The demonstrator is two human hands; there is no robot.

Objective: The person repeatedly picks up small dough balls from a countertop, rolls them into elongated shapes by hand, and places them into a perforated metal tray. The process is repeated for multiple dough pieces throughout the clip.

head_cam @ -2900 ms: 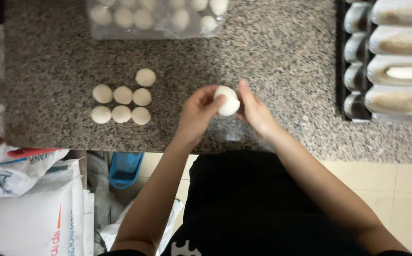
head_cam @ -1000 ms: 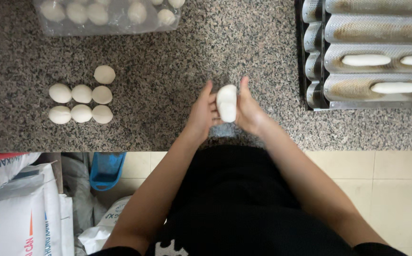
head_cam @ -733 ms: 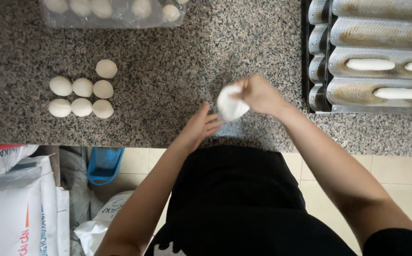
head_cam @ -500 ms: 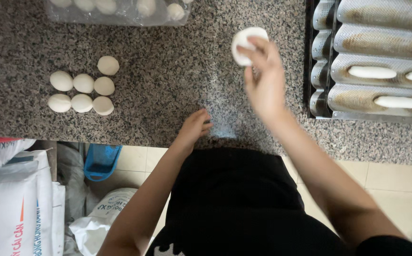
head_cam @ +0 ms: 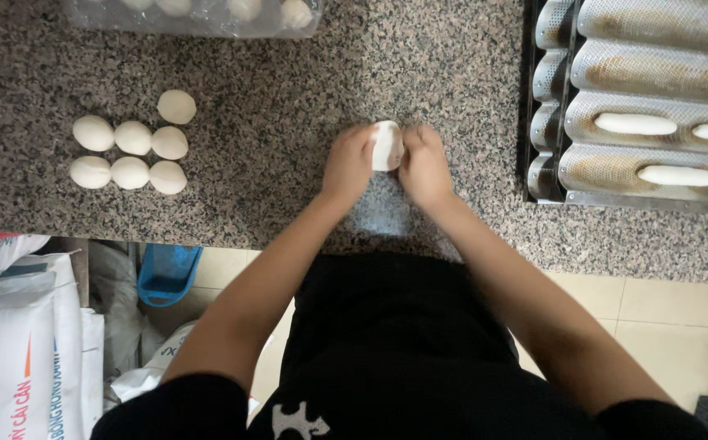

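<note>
We see a small piece of dough point(head_cam: 386, 145), white and smooth, flattened into a short upright oval, pressed between the two hands just above the granite counter point(head_cam: 288, 73). The left hand point(head_cam: 347, 165) cups its left side and the right hand point(head_cam: 424, 163) its right side, fingers curled in, so both hands are clamped together on the piece; whether it touches the counter beneath we cannot tell. A pale floury smear on the stone lies just below the dough.

Taking the dough as our landmark, the seven round dough balls point(head_cam: 132, 151) sit well to its left, six in two rows with one more above the right end. A clear plastic tub point(head_cam: 195, 20) with further balls is up and to the left, at the counter's far edge. The ridged metal baguette tray point(head_cam: 655, 98) stands well to the right, with three long shaped loaves point(head_cam: 636, 124) lying in its lower channels. White sacks point(head_cam: 19, 350) and a blue scoop point(head_cam: 166, 273) lie below and to the left, under the counter's edge.

Half a second earlier the right hand alone held the piece up high near the tray, with the left hand resting at the counter's near edge. Now the dough has come back down to the middle and both hands have closed on it again.
</note>
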